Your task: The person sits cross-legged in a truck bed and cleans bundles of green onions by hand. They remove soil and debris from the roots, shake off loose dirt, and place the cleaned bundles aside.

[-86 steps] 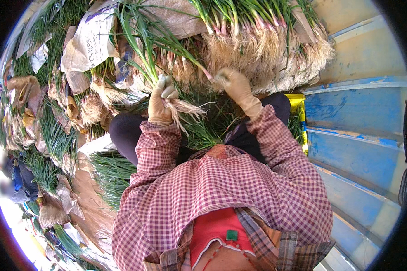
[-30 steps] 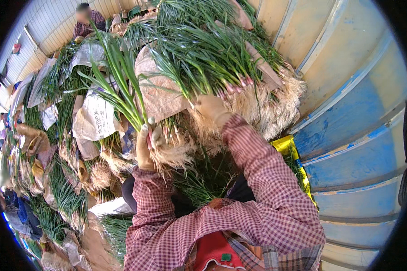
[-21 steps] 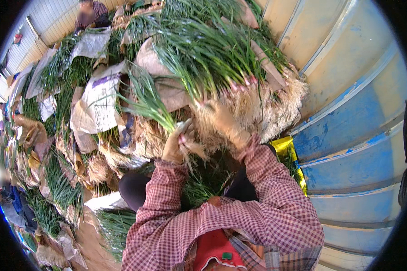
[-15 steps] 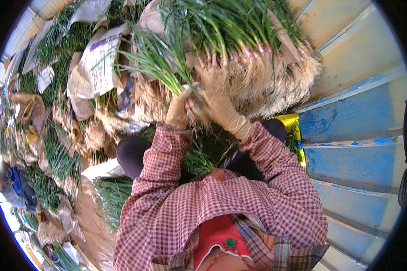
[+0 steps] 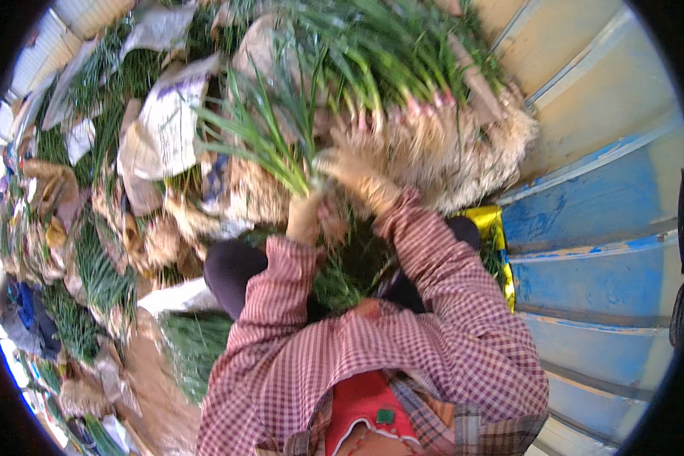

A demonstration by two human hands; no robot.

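My left hand, in a pale rubber glove, is closed around the lower stems of a bunch of spring onions. The green leaves fan up and to the left, and pale roots hang beside the glove. Against the right side of the bunch is my right hand, gloved alike, its fingers blurred by motion. A greyish band-like patch shows on the stems between both hands, too smeared to make out.
A large pile of spring onions lies beyond my hands, roots toward me. More bundles and a printed white sack are at left. A blue and cream metal wall curves along the right. A yellow bag stands near my right knee.
My left hand has come slightly toward me with the bunch. My right hand has shifted left over the stems, and its fingers have moved up along them.
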